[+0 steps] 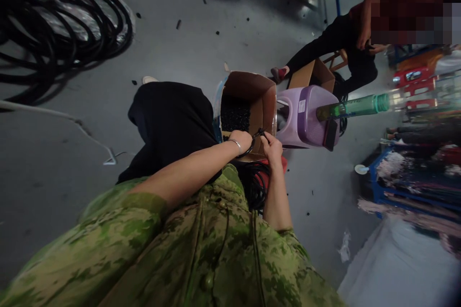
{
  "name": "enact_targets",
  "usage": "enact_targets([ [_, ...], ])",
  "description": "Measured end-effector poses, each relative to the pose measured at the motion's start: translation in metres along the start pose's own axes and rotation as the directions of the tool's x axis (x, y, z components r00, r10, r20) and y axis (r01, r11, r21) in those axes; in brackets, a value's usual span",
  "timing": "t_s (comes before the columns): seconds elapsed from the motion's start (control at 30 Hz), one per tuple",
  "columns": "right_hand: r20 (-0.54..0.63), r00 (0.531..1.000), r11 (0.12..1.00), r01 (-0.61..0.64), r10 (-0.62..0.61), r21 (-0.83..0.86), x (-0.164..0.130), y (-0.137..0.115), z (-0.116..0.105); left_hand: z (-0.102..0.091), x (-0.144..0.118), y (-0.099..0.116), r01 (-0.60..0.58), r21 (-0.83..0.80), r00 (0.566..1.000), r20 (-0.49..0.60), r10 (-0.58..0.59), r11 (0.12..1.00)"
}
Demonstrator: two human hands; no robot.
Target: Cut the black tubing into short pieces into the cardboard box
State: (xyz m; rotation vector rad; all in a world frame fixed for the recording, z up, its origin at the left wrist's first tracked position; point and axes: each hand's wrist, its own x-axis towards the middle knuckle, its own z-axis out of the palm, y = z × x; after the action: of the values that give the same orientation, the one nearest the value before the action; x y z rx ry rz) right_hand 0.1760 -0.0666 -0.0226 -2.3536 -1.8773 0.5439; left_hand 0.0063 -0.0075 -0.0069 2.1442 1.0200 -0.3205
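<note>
Camouflage sleeves (151,230) lead to both hands: left hand (240,141) and right hand (272,147) each pinch a black rubber ring (256,135) over a cardboard box (264,100) of black pieces; beyond, a purple stool (306,115) and a seated person (342,43).

Nothing here can be read. The purple stool (306,115) carries a small pale sticker, too blurred to make out, and the cardboard box (252,100) shows no print.

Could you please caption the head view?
Left hand and right hand work a thin black cable beside a cardboard box.
</note>
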Motion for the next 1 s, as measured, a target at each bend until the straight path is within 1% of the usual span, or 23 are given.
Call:
enact_targets([
  [0.1, -0.014, 1.0, 0.98, -0.003, 0.006, 0.199, 0.0, 0.004, -0.001, -0.001, 0.0, 0.001, 0.001, -0.007, 1.0, 0.006, -0.001, 1.0],
  [0.23, -0.013, 1.0, 0.952, -0.018, 0.023, 0.305, 0.001, 0.005, -0.001, -0.003, 0.0, 0.001, 0.005, -0.027, 1.0, 0.02, -0.004, 1.0],
  [0.27, 0.005, 0.999, 0.945, -0.033, 0.033, 0.324, 0.001, 0.006, -0.001, -0.004, -0.001, 0.001, 0.011, -0.031, 1.0, 0.025, -0.011, 0.999],
  [0.33, 0.083, 0.996, 0.919, -0.073, 0.044, 0.388, 0.002, 0.006, -0.002, -0.005, -0.001, 0.001, 0.016, -0.03, 0.999, 0.03, -0.016, 0.999],
  [0.43, 0.222, 0.974, 0.839, -0.157, 0.045, 0.52, 0.001, 0.005, -0.004, -0.006, -0.003, 0.002, 0.0, -0.009, 1.0, 0.028, 0.0, 1.0],
  [0.47, 0.247, 0.968, 0.815, -0.174, 0.04, 0.552, 0.0, 0.005, -0.005, -0.006, -0.004, 0.002, -0.005, -0.005, 1.0, 0.025, 0.005, 1.0],
  [0.53, 0.249, 0.968, 0.795, -0.174, 0.03, 0.581, -0.001, 0.004, -0.008, -0.005, -0.004, 0.002, -0.012, -0.003, 1.0, 0.02, 0.012, 1.0],
  [0.57, 0.231, 0.973, 0.8, -0.16, 0.028, 0.579, -0.002, 0.004, -0.009, -0.004, -0.003, 0.002, -0.018, -0.004, 1.0, 0.02, 0.018, 1.0],
  [0.63, 0.169, 0.985, 0.835, -0.118, 0.031, 0.537, -0.003, 0.002, -0.01, -0.003, -0.002, 0.001, -0.032, -0.001, 0.999, 0.021, 0.032, 0.999],
  [0.7, 0.096, 0.995, 0.893, -0.072, 0.033, 0.444, -0.004, 0.0, -0.011, -0.002, -0.002, 0.0, -0.033, 0.005, 0.999, 0.024, 0.033, 0.999],
  [0.8, 0.011, 0.999, 0.965, -0.032, 0.03, 0.259, -0.007, -0.005, -0.009, -0.003, -0.003, -0.001, -0.019, 0.005, 0.999, 0.035, 0.018, 1.0],
  [0.9, -0.031, 0.998, 0.992, -0.047, 0.051, 0.119, -0.01, -0.008, -0.006, -0.003, -0.004, -0.001, -0.016, -0.003, 0.998, 0.053, 0.016, 1.0],
  [1.0, -0.051, 0.995, 0.996, -0.082, 0.083, 0.031, -0.013, -0.011, 0.0, -0.001, -0.002, -0.001, -0.027, -0.004, 0.998, 0.048, 0.027, 1.0],
])
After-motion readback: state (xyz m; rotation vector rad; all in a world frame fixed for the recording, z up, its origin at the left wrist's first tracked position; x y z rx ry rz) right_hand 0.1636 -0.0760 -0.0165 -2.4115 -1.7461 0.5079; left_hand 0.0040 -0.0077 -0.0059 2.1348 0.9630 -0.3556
